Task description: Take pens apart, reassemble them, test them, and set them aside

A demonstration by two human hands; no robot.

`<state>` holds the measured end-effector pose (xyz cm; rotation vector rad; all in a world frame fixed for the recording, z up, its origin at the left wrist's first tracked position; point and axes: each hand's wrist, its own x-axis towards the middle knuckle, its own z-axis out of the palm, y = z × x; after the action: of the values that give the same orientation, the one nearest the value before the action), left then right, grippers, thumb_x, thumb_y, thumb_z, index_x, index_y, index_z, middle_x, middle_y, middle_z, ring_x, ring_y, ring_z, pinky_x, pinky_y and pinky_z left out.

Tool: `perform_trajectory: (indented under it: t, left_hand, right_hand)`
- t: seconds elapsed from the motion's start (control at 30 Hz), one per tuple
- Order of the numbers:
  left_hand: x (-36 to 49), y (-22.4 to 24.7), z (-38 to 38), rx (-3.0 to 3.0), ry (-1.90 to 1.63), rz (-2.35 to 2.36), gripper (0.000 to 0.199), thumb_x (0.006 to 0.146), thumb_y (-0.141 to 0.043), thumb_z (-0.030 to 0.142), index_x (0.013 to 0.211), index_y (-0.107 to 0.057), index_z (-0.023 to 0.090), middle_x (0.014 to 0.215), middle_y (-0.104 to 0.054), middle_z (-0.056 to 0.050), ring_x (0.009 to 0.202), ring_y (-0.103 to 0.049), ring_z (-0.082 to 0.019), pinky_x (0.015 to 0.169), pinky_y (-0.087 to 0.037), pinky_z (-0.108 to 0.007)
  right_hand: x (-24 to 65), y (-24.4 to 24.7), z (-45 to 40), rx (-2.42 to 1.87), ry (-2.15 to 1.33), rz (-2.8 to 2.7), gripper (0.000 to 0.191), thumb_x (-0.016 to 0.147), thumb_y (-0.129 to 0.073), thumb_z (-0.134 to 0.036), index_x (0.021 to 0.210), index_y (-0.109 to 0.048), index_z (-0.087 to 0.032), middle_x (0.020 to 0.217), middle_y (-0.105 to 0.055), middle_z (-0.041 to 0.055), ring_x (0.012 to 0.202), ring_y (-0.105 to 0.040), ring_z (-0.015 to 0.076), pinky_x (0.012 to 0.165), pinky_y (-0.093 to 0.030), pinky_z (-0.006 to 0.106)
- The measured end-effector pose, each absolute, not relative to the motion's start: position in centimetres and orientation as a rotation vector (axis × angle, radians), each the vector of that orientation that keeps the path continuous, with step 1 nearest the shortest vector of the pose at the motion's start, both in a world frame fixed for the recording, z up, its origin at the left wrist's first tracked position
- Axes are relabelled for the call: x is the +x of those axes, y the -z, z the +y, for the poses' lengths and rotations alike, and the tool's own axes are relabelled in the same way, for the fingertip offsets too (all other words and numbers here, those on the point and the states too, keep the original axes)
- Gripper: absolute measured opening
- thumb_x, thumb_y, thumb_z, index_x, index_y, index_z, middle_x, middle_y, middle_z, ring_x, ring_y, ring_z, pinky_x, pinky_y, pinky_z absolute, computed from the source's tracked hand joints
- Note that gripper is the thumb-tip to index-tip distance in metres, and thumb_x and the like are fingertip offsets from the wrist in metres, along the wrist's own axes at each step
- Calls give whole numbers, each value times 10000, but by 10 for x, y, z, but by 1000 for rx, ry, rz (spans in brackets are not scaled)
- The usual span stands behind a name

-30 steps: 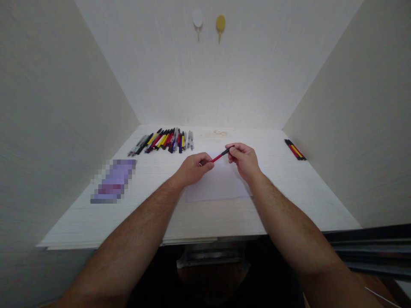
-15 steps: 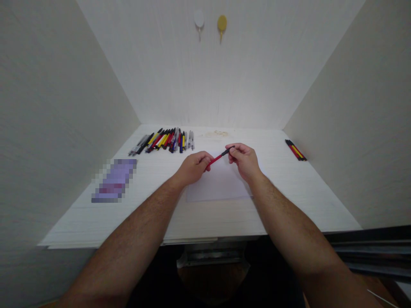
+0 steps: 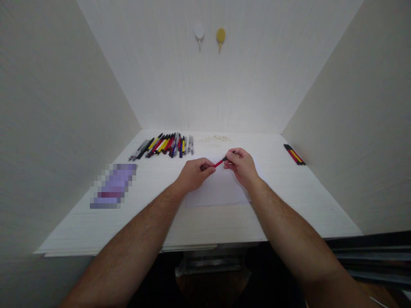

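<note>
Between my two hands is a red pen (image 3: 218, 163) with a black end, tilted up to the right above a white sheet of paper (image 3: 221, 190). My left hand (image 3: 196, 173) is closed on the red barrel, thumb and fingers pinching it. The fingers of my right hand (image 3: 240, 164) are closed round the black end and hide part of it. The paper lies flat on the white table beneath both hands.
Several pens (image 3: 165, 145) in red, yellow, blue, black and clear lie in a row at the back left. A smaller group of pens (image 3: 294, 154) rests by the right wall. A blurred purple item (image 3: 117, 184) is at the left. Two hooks (image 3: 221, 35) hang on the back wall.
My left hand has shifted along the pen towards my right hand, so less of the red barrel shows. The whole view has tilted slightly upward.
</note>
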<state>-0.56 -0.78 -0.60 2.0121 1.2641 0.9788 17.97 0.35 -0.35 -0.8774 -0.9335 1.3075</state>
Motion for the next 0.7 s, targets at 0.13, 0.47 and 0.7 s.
perform_trajectory:
  t: [0.13,0.47,0.7]
  left_hand:
    - [-4,5,-10,2037,-980,1286,193,736,-688,355,831,-676,187,635,-616,23,562,-509,-103,538,-387,-224]
    - [-2,3,-13,2054,-991,1300,166,746,-675,342,799,-670,185,626,-609,26,557,-502,-100,539,-385,-224]
    - [-2,5,-9,1963,-887,1237,220,799,-578,353,794,-693,165,647,-653,-2,572,-541,-111,542,-401,-222]
  right_hand:
    - [179,4,3,-888,-1383,-886,407,539,-857,-359,699,-521,-195,609,-606,-34,540,-587,104,525,-535,244]
    - [180,8,5,-902,-1321,-941,336,582,-828,-340,664,-542,-184,556,-579,-39,515,-554,93,489,-474,215]
    - [182,7,5,-858,-1315,-980,249,593,-801,-290,724,-624,-174,605,-605,-32,537,-549,87,503,-472,214]
